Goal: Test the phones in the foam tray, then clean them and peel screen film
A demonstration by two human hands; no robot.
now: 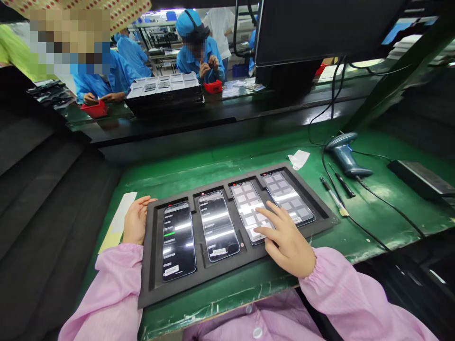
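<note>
Your left hand is lying against the tray at its left edge, grip unclear; your right hand, fingers spread, is reaching over the tray's third phone from left, light taps probably serving best.

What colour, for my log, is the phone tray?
The tray is charcoal black, clearest in head view.

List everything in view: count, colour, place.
phones: four, black or pale screens, in tray
tray: one, black, on bench
bench: one, green, under tray
scanner: one, grey, right
slim tools: two, blackish, left of scanner
papers: three, white or yellow, near tray
box: one, black, far right
cables: several, black, right
panel: one, black, upper right
bins: at least two, red, background
people: several, mostly in blue, background
left hand: one, pink sleeve, tray's left edge
right hand: one, pink sleeve, at third phone from left
</note>
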